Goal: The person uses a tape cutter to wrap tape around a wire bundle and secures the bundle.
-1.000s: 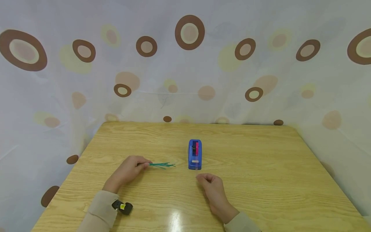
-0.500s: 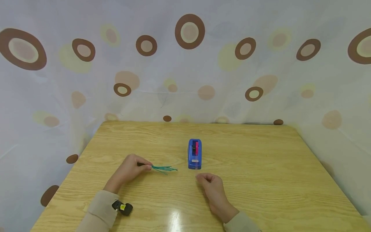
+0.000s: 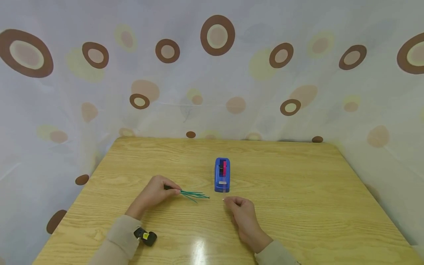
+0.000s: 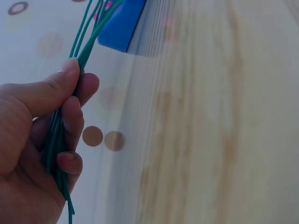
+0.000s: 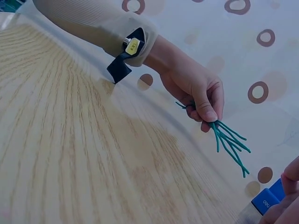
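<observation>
Clasping in the left grip (image 3: 154, 193) thin green wire-like strands (image 3: 195, 194), held above the wood-grain surface (image 3: 298, 198) near a blue tape dispenser (image 3: 218, 181) with a pink-and-black reel (image 3: 225, 168) inside; pinching in the right grip (image 3: 243, 217) the clear tape strip (image 3: 224, 190) stretching from it.

Bench (image 3: 291, 191) wood-grain, smooth, glossy enough for a light glare. Tape dispenser (image 3: 222, 187) smooth blue hard plastic; tape strip (image 3: 224, 190) clear thin film. Green wires (image 4: 87, 51) look plastic-coated, smooth, low sheen. Backdrop (image 3: 212, 81) printed sheet, mostly matt, lightly creased. Sleeve (image 3: 116, 239) matt beige cloth.
</observation>
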The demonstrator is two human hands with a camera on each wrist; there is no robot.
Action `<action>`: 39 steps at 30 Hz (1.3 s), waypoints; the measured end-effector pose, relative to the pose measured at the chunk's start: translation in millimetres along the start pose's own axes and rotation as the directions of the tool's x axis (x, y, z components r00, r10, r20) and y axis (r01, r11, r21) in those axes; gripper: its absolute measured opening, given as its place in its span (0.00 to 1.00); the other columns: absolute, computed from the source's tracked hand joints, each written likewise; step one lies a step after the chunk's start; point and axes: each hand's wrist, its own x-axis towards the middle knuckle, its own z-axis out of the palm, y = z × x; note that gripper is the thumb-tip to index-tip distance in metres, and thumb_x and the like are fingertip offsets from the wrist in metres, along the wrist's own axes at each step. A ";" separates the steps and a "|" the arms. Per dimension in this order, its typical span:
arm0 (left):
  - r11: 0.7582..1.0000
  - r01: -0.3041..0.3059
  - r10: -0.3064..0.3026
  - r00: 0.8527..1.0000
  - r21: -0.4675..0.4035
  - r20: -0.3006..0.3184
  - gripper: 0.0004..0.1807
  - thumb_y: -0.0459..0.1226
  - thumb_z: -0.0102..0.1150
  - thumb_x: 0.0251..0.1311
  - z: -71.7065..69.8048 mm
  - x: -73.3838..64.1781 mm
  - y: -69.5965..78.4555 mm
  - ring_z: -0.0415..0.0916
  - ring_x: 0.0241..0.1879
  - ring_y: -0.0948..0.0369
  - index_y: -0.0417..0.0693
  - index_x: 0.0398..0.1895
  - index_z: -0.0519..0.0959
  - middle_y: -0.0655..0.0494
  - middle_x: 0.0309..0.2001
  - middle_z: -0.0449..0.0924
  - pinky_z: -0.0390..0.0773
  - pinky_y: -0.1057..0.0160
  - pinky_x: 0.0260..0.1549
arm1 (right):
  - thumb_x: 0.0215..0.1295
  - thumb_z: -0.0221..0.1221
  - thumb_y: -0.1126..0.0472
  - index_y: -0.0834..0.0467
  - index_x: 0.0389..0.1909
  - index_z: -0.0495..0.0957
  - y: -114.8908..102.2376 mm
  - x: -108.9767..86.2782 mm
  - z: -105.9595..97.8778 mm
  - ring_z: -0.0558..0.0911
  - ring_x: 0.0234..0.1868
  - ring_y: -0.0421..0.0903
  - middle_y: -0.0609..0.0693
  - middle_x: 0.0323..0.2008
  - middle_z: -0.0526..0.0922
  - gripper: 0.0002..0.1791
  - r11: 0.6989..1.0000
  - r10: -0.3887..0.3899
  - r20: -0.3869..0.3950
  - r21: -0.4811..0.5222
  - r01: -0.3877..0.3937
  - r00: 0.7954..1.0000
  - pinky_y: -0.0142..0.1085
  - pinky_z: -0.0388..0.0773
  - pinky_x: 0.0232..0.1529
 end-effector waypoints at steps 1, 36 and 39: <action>1.000 -0.002 0.002 1.000 -0.002 -0.001 0.04 0.39 0.70 0.58 1.1 1.0 0.8 0.83 0.40 0.61 0.52 0.34 0.90 0.60 0.36 0.87 0.80 0.58 0.42 | 0.67 0.63 0.59 0.69 0.44 0.81 -0.5 -0.2 0.2 0.59 0.15 0.36 0.46 0.26 0.73 0.15 1.000 0.000 0.001 0.003 0.000 1.000 0.29 0.59 0.16; 1.000 -0.024 0.024 0.999 0.010 0.026 0.05 0.39 0.67 0.62 30.2 20.7 24.4 0.82 0.38 0.63 0.50 0.35 0.90 0.60 0.35 0.87 0.80 0.62 0.39 | 0.67 0.63 0.60 0.69 0.41 0.81 -4.5 -2.7 0.3 0.59 0.15 0.35 0.44 0.23 0.71 0.14 0.998 0.000 0.020 0.068 -0.002 1.000 0.28 0.58 0.16; 1.000 -0.025 0.025 0.999 0.007 0.023 0.05 0.39 0.67 0.62 33.0 22.6 25.2 0.82 0.38 0.63 0.50 0.35 0.90 0.60 0.35 0.87 0.80 0.62 0.39 | 0.67 0.63 0.60 0.70 0.42 0.81 -4.4 -2.6 0.5 0.59 0.15 0.35 0.45 0.25 0.73 0.14 0.998 -0.005 0.018 0.067 0.004 1.000 0.27 0.58 0.16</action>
